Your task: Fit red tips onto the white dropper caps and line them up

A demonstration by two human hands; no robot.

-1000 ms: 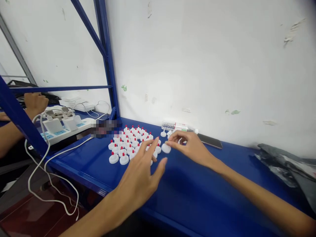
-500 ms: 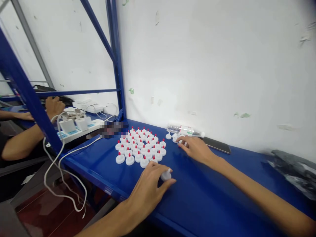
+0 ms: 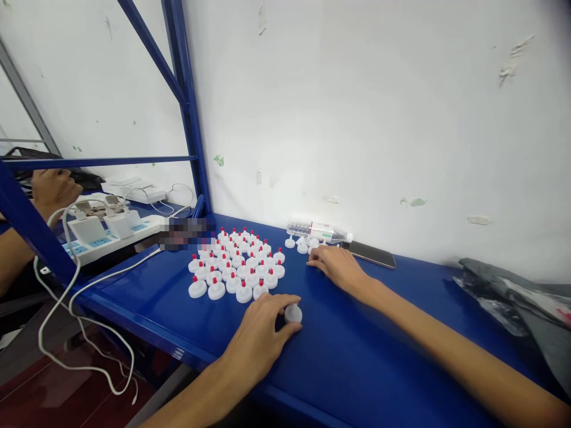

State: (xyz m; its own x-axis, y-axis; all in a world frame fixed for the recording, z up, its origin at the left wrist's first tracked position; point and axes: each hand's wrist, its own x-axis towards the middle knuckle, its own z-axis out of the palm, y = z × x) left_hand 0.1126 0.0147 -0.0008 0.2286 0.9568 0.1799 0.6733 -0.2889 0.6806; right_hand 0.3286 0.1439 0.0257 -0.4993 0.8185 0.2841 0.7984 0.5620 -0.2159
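Observation:
My left hand (image 3: pixel 263 327) pinches a white nozzle cap (image 3: pixel 293 314) between thumb and fingers, just above the table's near part. Its round base faces me and no red tip shows on it. My right hand (image 3: pixel 335 266) is low at the back of the table, fingertips pressed together beside a few loose white nozzle caps (image 3: pixel 302 247). Whatever those fingertips hold, if anything, is hidden. Left of both hands stands a cluster of several white nozzle caps with red tips (image 3: pixel 243 291), upright and close together.
Along the wall lie a clear plastic bottle (image 3: pixel 322 232) and a phone (image 3: pixel 370 254). A grey plastic bag (image 3: pixel 504 297) rests at the right. On the left are a power strip (image 3: pixel 149 226) with plugs, hanging white cables (image 3: pixel 40 333), a blue frame post (image 3: pixel 190 119) and another person's hand (image 3: pixel 56 189).
The view has swung right, so things sit further left. The cap in my left hand has turned its base towards me. My right hand stays near the loose caps, its fingers drawn closer together.

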